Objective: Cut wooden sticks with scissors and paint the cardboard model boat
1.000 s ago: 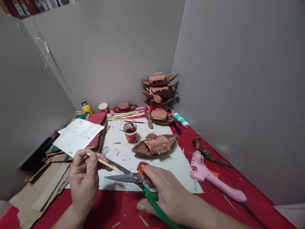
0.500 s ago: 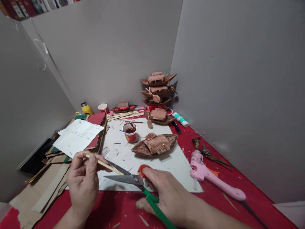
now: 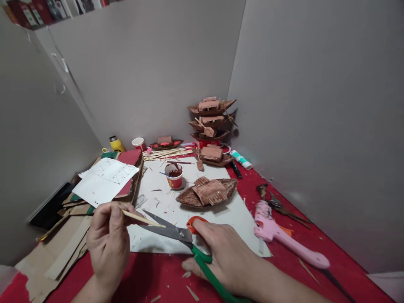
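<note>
Trimming a thin wooden stick (image 3: 143, 217) looks to be the step in hand, as a person works with scissors (image 3: 173, 232) over the near edge of a red worktop (image 3: 151, 273). The left hand (image 3: 110, 240) pinches one end of the stick between thumb and fingers. The right hand (image 3: 232, 261) is curled around the scissors' green and orange handles, which are spread, leaving the blades parted in a narrow V. The stick's free end reaches the blades, just short of the pivot; whether it is seated between them or lies on top cannot be told.

A cut here would call for a steady left hand, the stick set squarely between the blades at the chosen length, and a firm squeeze from the right, with the left fingers well away from the edges.

Beyond the hands, a brown model boat (image 3: 208, 191) rests on a white sheet (image 3: 249, 235), short strips jutting from its roof. Just beside it stands a paper cup (image 3: 174, 179) smeared inside with brown. More loose sticks (image 3: 170, 153) lie farther back, near a stack of similar boats (image 3: 210, 120), while a pink glue gun (image 3: 271, 227) lies to the right.
</note>
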Tool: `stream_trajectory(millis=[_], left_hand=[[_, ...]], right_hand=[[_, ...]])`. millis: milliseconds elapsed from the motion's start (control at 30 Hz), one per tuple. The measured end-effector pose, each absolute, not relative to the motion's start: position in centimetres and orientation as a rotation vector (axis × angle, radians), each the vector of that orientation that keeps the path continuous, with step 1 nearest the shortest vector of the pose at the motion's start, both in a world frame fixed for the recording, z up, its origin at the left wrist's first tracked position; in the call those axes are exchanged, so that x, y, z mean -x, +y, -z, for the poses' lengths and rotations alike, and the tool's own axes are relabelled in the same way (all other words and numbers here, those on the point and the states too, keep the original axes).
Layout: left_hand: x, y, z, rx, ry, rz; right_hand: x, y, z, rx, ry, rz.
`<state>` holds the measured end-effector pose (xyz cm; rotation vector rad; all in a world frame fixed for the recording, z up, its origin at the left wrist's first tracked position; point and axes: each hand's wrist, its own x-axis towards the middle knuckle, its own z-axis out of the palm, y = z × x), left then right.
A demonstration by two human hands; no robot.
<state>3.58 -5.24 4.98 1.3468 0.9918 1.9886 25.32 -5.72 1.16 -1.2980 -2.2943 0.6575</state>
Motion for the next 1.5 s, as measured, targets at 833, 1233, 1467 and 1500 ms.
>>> stream_trajectory(millis=[833,1233,1467,1500], left_hand=[[-3.81,-5.11,-4.65,-1.425,1.093,-2.04],[-3.65,-5.53,-4.52,-1.452,1.126,-2.084],[-3.91,-5.35,-4.15,-1.449,1.133,-2.047],[-3.97,-5.33,-4.09,-1.455,1.146,-2.044]], right_hand=[[-25.45,-5.75,-0.7,1.314,-2.324,-0.567],[-24.87,-6.17,-0.53,1.284,-2.28,-0.711],[-24.92,-5.98,-0.67,1.267,-2.324,-0.666],[-24.91,-5.97,-0.62,1.278,-2.321,-0.67]])
